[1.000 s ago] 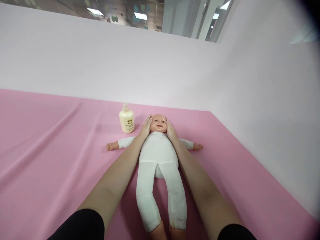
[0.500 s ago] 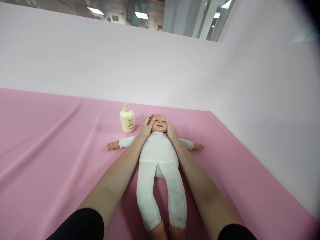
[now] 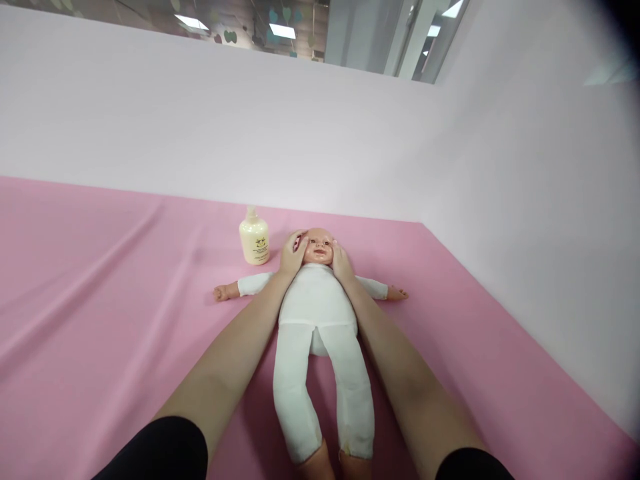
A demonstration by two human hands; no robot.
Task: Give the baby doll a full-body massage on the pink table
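A baby doll (image 3: 318,297) in a white cloth body suit lies on its back, its arms stretched out sideways and its feet toward me. At the left side of its hard, flesh-coloured head (image 3: 319,245) is my left hand (image 3: 293,253), the thumb by the cheek and the fingers curved apart from it, with a gap between. My right hand (image 3: 342,260) lies along the other cheek, its thumb near the doll's eye. Both hands are open and touch the head; some fingertips are hidden behind it. Both forearms run alongside the doll's body.
Left of the doll's head stands a cream-coloured pump bottle (image 3: 255,241) with a printed label. A pink sheet (image 3: 125,320) with creases covers the surface. White walls (image 3: 225,133) rise at the back and right, with a window opening above the back one.
The left hand's fingers have shifted slightly outward, opening a gap between them and the thumb. My right hand has moved very little. Doll and bottle stay in place.
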